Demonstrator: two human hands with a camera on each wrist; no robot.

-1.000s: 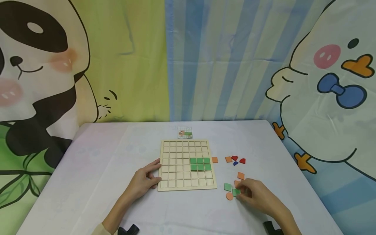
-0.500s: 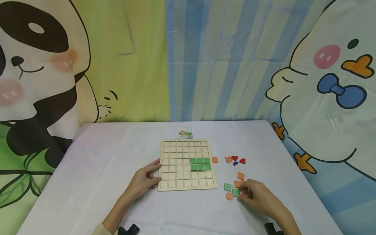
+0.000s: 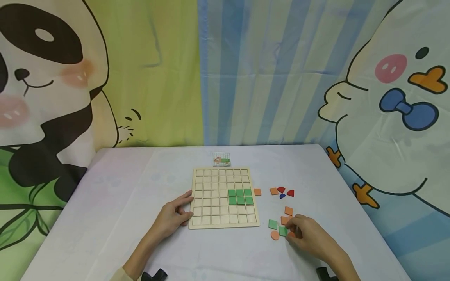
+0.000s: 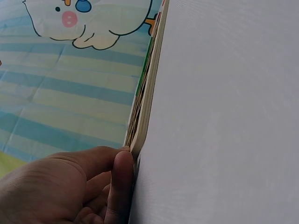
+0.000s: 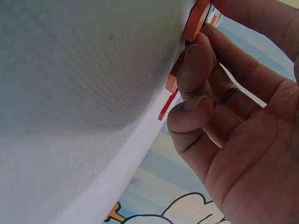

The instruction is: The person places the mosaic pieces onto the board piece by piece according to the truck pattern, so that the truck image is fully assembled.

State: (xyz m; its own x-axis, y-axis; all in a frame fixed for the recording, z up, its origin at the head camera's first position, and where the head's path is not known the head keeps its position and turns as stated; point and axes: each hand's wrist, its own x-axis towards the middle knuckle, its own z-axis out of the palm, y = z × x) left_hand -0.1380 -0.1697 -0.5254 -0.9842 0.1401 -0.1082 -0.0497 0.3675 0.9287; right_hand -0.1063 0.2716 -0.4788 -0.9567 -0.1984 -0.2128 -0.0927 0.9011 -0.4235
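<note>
A pale wooden grid board [image 3: 211, 197] lies on the table, with several green square tiles [image 3: 240, 196] in its right-hand cells. My left hand [image 3: 172, 214] rests against the board's left side, thumb and forefinger extended to touch the edge. In the left wrist view, the fingertips [image 4: 122, 161] meet the board edge [image 4: 148, 98] near a corner. To the right of the board, my right hand [image 3: 311, 236] pinches an orange piece [image 5: 197, 21] with a curved rim, partly hidden by the fingers. Beside that hand lie loose green tiles [image 3: 272, 224], orange squares [image 3: 288, 210] and an orange disc [image 3: 275, 235].
A small picture card [image 3: 222, 159] lies behind the board. Farther right are red pieces [image 3: 290, 193], a blue piece [image 3: 283, 196] and an orange tile [image 3: 274, 191]. Another orange tile [image 3: 258, 191] sits by the board's right edge. A patterned curtain [image 3: 253, 70] hangs behind the table.
My right hand has shifted slightly to the right, away from the loose green tile, which shows more fully. The left hand and the board have stayed in place.
</note>
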